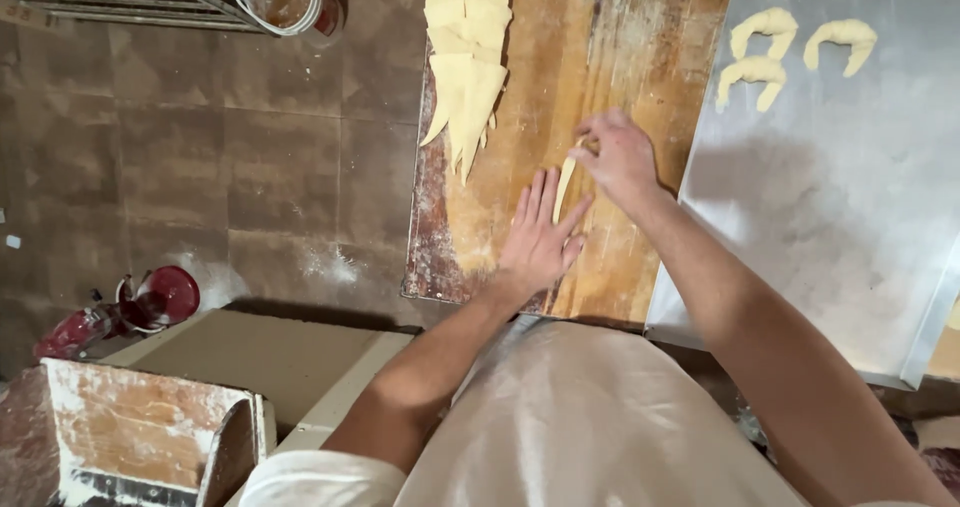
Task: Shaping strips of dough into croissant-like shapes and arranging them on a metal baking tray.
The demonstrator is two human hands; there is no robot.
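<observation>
Lying between both hands: dough strip (566,185)

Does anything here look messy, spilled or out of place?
Yes: a white patch of powder lies spilled on the brown tile floor, left of the wooden board. On the board, the stacked dough triangles and the strip of dough between both hands look orderly.

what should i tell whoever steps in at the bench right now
Left hand: flat on the wooden board, pinning the narrow end of a dough strip.
Right hand: pinch grip on the strip's far end.
Done: shaped crescents on the metal tray to the right.
Left: stack of cut dough triangles at the board's far left, not yet shaped.
</observation>
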